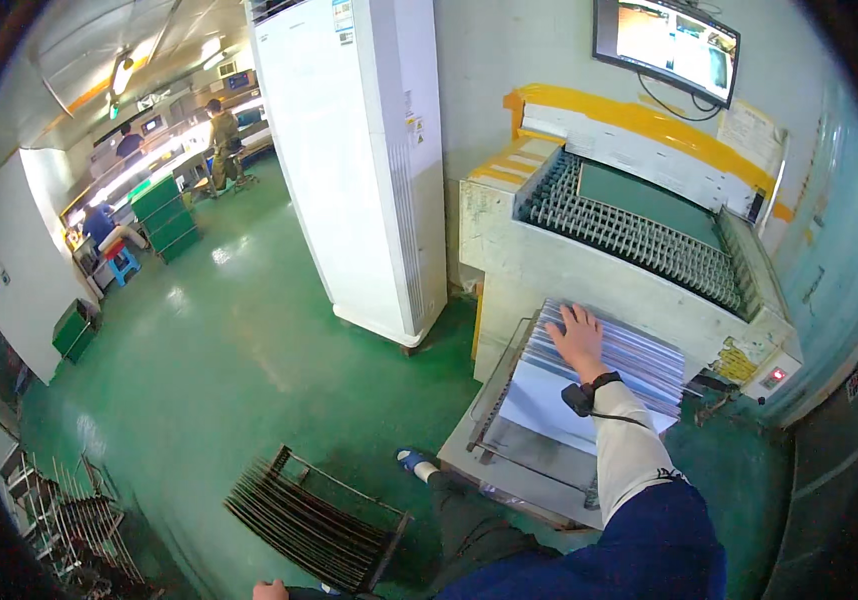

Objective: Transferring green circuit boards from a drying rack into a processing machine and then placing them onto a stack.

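Observation:
My right hand (579, 345) lies with fingers spread on the top edges of a stack of thin panels (639, 362), beside a white sheet (549, 400). The panels lean in a metal rack (529, 462) on a low grey stand (464, 440). Around the right wrist is a black band with a small dark device (578, 400). At the bottom edge only a bit of my left hand (271, 590) shows; its fingers are mostly cut off. Closest to it is a slotted rack (314, 520) with rows of thin dark bars, standing on the floor.
Behind the stack stands a roller conveyor machine (639, 235) carrying a flat green panel (649, 205). A monitor (667, 45) hangs above it. A tall white cabinet (349, 160) stands left of the machine. More wire racks (74, 515) are at lower left. People sit at far benches.

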Motion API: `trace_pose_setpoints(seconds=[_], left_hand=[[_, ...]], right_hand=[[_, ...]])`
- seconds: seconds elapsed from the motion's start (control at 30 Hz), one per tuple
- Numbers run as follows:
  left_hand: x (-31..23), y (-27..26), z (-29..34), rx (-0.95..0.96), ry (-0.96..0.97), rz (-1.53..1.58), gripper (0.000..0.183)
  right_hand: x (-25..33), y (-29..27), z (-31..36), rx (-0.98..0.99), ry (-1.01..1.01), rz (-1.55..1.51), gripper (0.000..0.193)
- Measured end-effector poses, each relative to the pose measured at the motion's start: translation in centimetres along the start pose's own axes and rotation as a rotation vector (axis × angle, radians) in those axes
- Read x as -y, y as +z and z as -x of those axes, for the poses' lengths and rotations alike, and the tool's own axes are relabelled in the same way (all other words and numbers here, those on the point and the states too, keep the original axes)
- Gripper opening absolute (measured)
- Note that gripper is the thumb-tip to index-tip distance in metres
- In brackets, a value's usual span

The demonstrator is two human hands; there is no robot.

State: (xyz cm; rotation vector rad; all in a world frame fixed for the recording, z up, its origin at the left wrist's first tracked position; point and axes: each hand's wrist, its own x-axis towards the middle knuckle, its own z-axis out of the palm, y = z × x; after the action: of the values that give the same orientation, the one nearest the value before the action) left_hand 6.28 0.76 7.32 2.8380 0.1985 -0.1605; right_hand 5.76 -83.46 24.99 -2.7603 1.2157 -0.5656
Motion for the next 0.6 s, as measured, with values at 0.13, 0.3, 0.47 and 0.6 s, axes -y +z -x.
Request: trace_pose_setpoints(seconds=[0.13,0.3,0.47,0.6], left_hand=[[-0.1,0.3,-0.9,0.067,-0.043,-0.046,0.033],[4.4,2.2,-1.4,0.000,0.243,-0.469,0.028],[3.6,2.6,-0.9,0.013,0.138,-0.214,0.025],[-2.3,-1.3,-0.3,0.167,-0.228,0.100,0.034]], right_hand=[[-0.8,0.1,0.2,-0.027,-0.002,-0.013,0.062],[0.4,0.5,0.1,-0.045,-0.028,-0.046,0.061],[0.5,0.3,0.0,-0.029,-0.018,-0.008,0.063],[-1.3,0.4,0.2,-0.033,-0.011,-0.025,0.066]])
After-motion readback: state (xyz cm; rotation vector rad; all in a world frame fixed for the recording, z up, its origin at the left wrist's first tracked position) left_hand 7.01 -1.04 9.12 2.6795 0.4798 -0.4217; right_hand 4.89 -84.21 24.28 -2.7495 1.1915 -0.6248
